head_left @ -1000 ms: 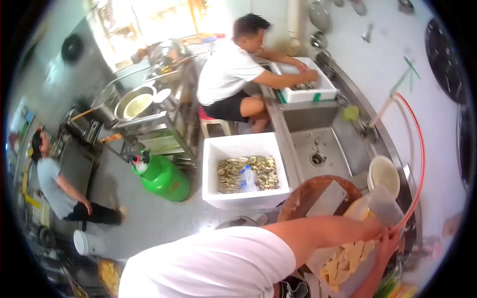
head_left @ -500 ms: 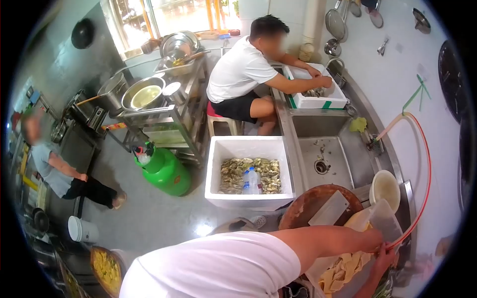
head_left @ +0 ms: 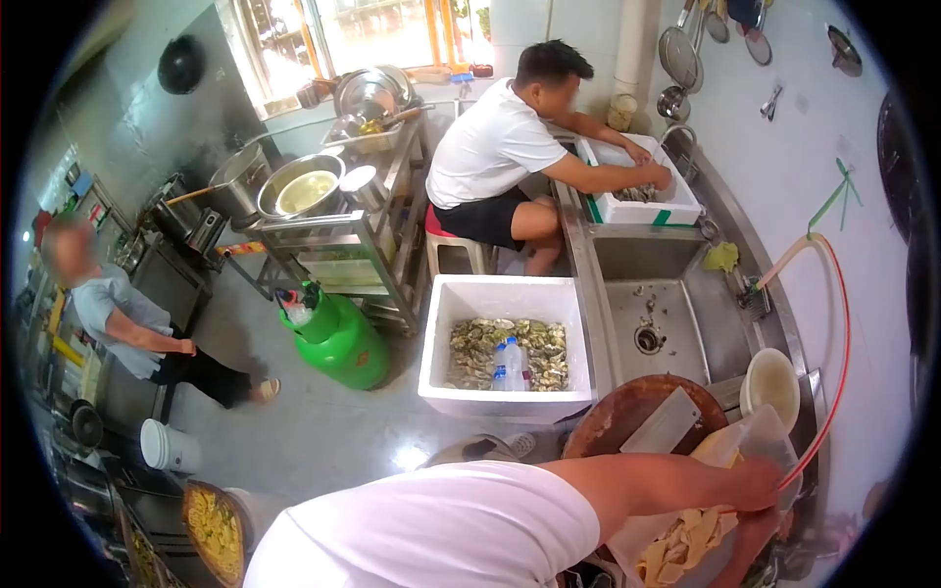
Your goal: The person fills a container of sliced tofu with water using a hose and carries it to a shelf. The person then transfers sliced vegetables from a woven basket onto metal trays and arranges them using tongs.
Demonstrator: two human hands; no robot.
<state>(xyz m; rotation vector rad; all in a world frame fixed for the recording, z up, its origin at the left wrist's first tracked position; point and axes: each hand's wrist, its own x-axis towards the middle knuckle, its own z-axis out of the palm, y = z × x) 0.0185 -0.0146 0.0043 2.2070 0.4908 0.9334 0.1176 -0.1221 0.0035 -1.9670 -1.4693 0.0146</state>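
Because the left hand point(head_left: 757, 483) covers them, the fingers of the right hand point(head_left: 757, 529) are hidden, and whether they are apart or together I cannot tell. The left fingers, blurred themselves, look curled round the hose point(head_left: 841, 323), probably gripping it near the tub point(head_left: 786, 443). The strips point(head_left: 684, 544) lie in the tub below the hands, too overlapped to count, and the tub's near side is cut off. Beyond are one cleaver point(head_left: 663, 423) on one board point(head_left: 600, 416), one bowl point(head_left: 772, 384) and one box point(head_left: 437, 338) of shells point(head_left: 480, 353) with at least two bottles point(head_left: 512, 363). Two other people, one seated point(head_left: 500, 147), one standing point(head_left: 127, 314), are in view. Half a second ago the right fingers showed; now the left hand hides them.
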